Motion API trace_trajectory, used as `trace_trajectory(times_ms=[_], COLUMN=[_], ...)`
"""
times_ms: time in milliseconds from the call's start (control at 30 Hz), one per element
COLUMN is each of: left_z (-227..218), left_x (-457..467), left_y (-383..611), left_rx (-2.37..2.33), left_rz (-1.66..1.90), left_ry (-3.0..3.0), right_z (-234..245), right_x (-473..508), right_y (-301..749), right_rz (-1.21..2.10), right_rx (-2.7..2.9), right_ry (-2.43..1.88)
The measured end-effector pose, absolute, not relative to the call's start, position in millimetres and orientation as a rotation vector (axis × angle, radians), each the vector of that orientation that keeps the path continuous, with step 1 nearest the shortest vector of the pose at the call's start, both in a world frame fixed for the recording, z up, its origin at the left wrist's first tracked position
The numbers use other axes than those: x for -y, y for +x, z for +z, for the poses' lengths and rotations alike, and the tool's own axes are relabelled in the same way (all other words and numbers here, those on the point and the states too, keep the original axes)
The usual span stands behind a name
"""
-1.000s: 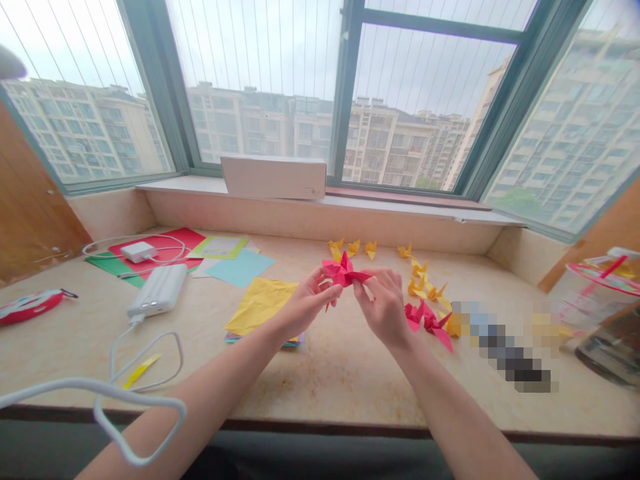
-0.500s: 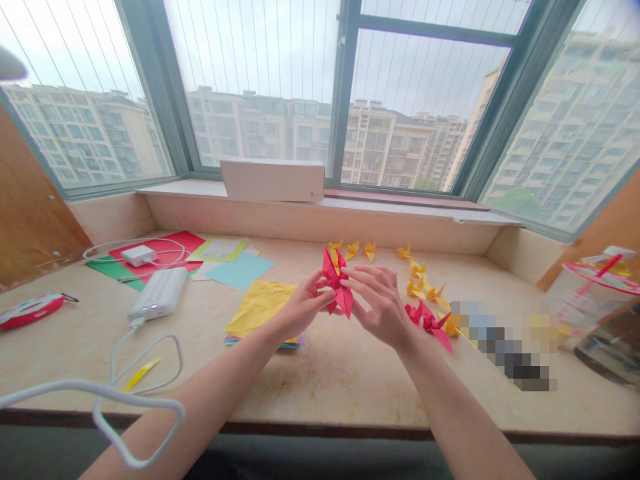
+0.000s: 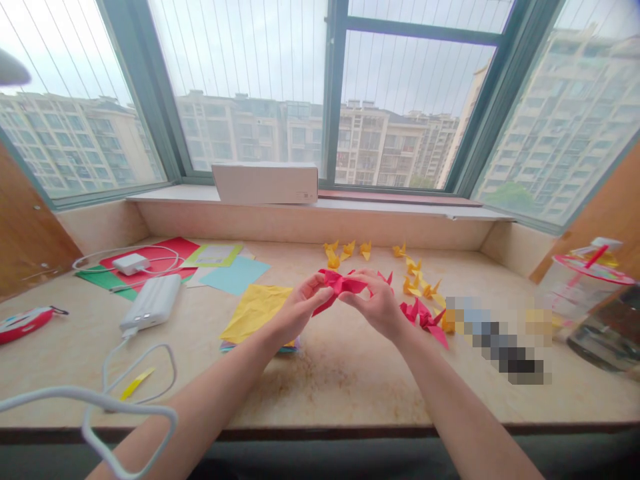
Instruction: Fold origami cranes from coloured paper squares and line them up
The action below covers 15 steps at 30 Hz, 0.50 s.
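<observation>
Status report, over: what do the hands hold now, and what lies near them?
Left hand, right hand: both pinching red paper crane. Yellow paper beside left hand. More red cranes beside right hand.

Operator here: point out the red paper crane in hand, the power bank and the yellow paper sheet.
red paper crane (image 3: pixel 340 284), head view, point on its folded middle
power bank (image 3: pixel 151 302), head view, point on its top face
yellow paper sheet (image 3: pixel 256 313), head view, point on the sheet's middle
</observation>
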<state>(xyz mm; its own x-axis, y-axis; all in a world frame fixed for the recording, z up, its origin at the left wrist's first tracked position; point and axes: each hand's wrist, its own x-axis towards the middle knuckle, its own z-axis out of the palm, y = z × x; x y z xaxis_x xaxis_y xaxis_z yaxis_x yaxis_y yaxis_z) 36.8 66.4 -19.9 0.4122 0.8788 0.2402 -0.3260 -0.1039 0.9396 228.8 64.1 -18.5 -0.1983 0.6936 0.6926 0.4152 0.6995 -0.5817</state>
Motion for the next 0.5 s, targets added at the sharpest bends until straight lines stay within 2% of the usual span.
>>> trace_trajectory(times_ms=[133, 333, 500], left_z=[-21.7, -21.0, -19.8], left_x=[-66.7, -67.1, -65.7], left_y=[37.8, 38.1, 36.5], left_rx=[-0.483, -0.443, -0.454], left_rz=[1.152, 1.195, 1.163], left_ry=[1.214, 1.196, 1.187], right_z=[-18.4, -19.2, -17.1], right_x=[-63.1, -60.6, -57.8], right_y=[228.0, 226.8, 224.6], right_rz=[0.365, 0.25, 0.378], right_rx=[1.857, 1.87, 1.79], right_ry=[-0.867, -0.882, -0.838])
